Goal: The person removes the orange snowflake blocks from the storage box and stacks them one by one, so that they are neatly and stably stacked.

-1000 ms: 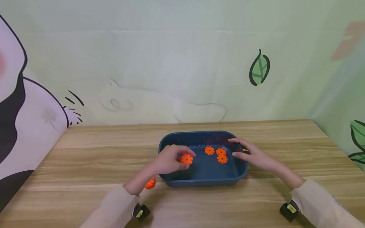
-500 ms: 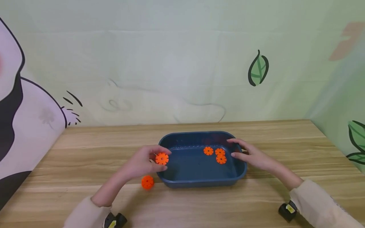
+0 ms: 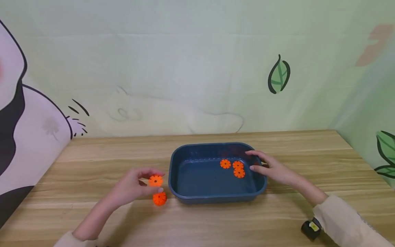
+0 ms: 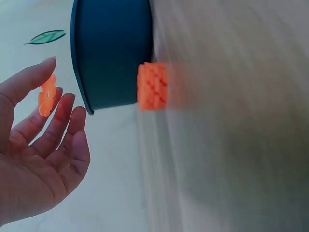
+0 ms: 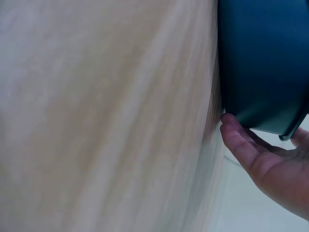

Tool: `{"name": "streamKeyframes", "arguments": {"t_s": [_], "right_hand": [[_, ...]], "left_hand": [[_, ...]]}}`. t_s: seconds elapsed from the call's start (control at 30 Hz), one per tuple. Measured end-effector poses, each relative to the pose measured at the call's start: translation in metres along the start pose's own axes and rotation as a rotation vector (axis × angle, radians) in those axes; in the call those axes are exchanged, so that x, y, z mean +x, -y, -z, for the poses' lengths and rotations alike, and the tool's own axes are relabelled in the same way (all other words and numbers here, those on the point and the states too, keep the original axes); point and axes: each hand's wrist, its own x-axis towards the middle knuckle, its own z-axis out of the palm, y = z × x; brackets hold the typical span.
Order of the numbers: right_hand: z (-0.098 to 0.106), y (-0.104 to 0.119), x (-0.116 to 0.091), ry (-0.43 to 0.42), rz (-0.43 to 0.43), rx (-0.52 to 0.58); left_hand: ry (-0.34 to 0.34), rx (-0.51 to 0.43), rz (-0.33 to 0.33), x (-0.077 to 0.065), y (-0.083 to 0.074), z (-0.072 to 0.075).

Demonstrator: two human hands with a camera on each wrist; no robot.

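Bin (image 3: 217, 198): smooth plastic by look, soft sheen along rim. Held disc (image 3: 155, 180): bright plastic, flat, fairly matt. Discs in bin (image 3: 225, 164): same. Disc stack (image 3: 159, 199): plastic too, side rough, ridged. Counter (image 3: 77, 175): wood grain, low sheen; solid or laminate, can't tell from here. Backdrop (image 3: 179, 65): printed sheet, faint creases, dull; cloth or vinyl unclear. Sleeve (image 3: 348, 219): matt cloth.

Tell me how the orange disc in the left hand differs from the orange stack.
The held disc is one thin piece; the stack is several layers thick. The left hand pinches the held disc above the table, whereas the stack stands on it. Both are orange and outside the blue tub.
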Motion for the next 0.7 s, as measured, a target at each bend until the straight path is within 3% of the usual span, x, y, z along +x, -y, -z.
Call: {"name": "streamKeyframes", "arguments": {"t_s": [0.2,0.43,0.7], "right_hand": [[-0.001,0.0,0.0,-0.011,0.011,-0.006],[-0.001,0.0,0.0,-0.003,0.009,-0.001],[0.0,0.001,-0.001,0.001,0.006,0.006]], "left_hand": [[0.015,-0.009,-0.012,-0.004,0.013,-0.001],[0.088,0.023,0.028,-0.001,0.02,-0.007],[0.178,0.045,-0.084,0.004,0.028,-0.009]]}}
